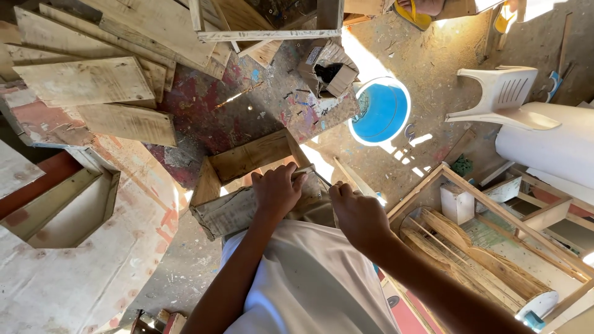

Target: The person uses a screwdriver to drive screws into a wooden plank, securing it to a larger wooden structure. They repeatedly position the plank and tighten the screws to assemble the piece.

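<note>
In the middle of the frame, looking straight down from the head camera, the person's left hand (276,188) lies flat with fingers spread over the top edge of a rough wooden box frame (247,182), pressing it down, seemingly to keep it from shifting. The frame rests on the edge of the paint-stained desk (204,117), one side hanging out toward the body in the white shirt (309,284). Just right of it, the right hand (359,213) is curled into a loose fist near the frame's corner; whether it grips a small tool or nail I cannot tell. In the upper left, loose planks (93,80) are stacked out of the way. Upper centre, a blue bucket (379,111) stands on the dusty floor, with a white plastic stool (501,93) to its right.
</note>
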